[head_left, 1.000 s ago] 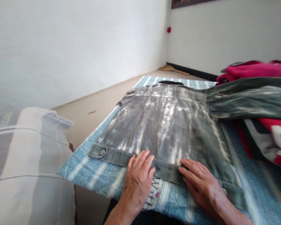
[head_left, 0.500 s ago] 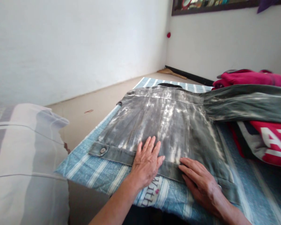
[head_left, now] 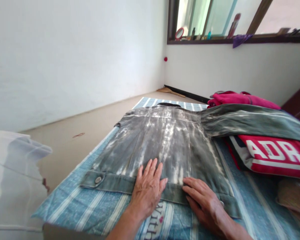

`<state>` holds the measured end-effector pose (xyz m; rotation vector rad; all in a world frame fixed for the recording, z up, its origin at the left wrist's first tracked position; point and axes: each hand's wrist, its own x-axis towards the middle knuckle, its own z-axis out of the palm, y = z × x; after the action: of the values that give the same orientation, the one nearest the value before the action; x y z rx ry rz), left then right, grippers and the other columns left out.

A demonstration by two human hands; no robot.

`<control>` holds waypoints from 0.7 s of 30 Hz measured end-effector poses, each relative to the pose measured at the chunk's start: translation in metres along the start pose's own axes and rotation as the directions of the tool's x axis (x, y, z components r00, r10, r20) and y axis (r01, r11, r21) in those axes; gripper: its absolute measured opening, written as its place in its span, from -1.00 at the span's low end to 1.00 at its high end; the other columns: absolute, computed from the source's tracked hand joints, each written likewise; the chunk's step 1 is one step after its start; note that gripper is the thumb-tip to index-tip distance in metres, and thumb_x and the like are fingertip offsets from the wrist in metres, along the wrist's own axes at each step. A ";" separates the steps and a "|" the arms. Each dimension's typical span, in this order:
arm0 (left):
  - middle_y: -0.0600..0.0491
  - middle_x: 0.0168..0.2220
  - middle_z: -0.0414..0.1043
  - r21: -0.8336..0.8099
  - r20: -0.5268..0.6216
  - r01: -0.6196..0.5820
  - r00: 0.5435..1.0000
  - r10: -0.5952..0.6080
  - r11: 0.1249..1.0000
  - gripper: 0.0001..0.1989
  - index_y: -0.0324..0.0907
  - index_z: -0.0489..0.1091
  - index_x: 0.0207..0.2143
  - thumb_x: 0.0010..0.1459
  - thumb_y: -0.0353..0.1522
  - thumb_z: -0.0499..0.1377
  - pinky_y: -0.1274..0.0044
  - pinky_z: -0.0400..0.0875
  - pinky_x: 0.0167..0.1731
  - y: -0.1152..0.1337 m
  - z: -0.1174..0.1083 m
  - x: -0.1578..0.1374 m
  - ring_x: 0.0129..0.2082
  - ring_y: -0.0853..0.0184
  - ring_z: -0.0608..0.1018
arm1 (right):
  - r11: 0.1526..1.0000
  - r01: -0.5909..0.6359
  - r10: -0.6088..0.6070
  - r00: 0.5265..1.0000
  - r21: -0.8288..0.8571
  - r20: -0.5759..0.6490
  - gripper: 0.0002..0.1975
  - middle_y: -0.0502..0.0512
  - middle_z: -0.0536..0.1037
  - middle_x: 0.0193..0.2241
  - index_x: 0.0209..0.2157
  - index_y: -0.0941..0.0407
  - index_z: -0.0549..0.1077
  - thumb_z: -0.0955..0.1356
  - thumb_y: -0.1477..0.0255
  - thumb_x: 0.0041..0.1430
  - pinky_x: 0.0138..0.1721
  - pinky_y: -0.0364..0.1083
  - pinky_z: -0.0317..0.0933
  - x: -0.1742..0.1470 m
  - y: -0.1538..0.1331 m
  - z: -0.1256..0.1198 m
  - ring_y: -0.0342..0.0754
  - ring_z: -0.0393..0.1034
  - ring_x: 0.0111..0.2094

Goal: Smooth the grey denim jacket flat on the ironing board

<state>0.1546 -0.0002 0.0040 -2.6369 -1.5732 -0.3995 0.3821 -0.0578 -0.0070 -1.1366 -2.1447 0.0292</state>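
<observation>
- Hands lie flat, side by side, on the near hem of a grey bleach-streaked denim jacket (head_left: 165,140) that is spread back-up on a blue and white striped cloth (head_left: 90,206).
- The left hand (head_left: 148,190) is open, fingers spread and pointing away from the person, palm pressed on the hem band and the lower back panel; it grips nothing.
- The right hand (head_left: 202,201) is open too, fingers together and angled toward the left hand, resting on the hem band just beside it; the two hands are near each other but apart, and this one also holds nothing.
- The jacket lies with its collar at the far end and its hem nearest the person; a round metal button (head_left: 98,180) sits on the hem tab at the left corner.
- The jacket's right sleeve (head_left: 252,121) stretches out to the right, over a red, white and dark printed garment (head_left: 272,155).
- A magenta folded garment (head_left: 240,99) lies behind the sleeve, touching it.
- White lettering on the striped cloth shows between the two wrists, partly hidden.
- A pale grey-striped cushion (head_left: 12,180) sits at the left edge, blurred.
- Beyond the cloth are a beige floor (head_left: 90,120), white walls and a dark-framed window sill (head_left: 235,38) with small items on it, too small to identify.
</observation>
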 end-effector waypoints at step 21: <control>-0.15 0.05 0.48 -0.498 -0.140 0.077 0.976 -0.168 0.864 -0.65 -0.25 0.43 0.01 0.32 -0.35 -0.05 0.25 0.35 0.14 -0.016 0.001 0.001 0.10 0.21 0.47 | 0.984 -0.101 0.089 0.992 -0.146 -0.090 -0.76 0.16 0.57 -0.09 -0.12 0.06 0.50 0.24 0.51 0.27 -0.06 0.12 0.43 -0.035 0.006 -0.016 0.10 0.49 -0.06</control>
<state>0.1410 0.0085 0.0016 -2.7291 -1.7765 -1.1562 0.4091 -0.0846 -0.0171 -1.3035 -2.0455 -0.1368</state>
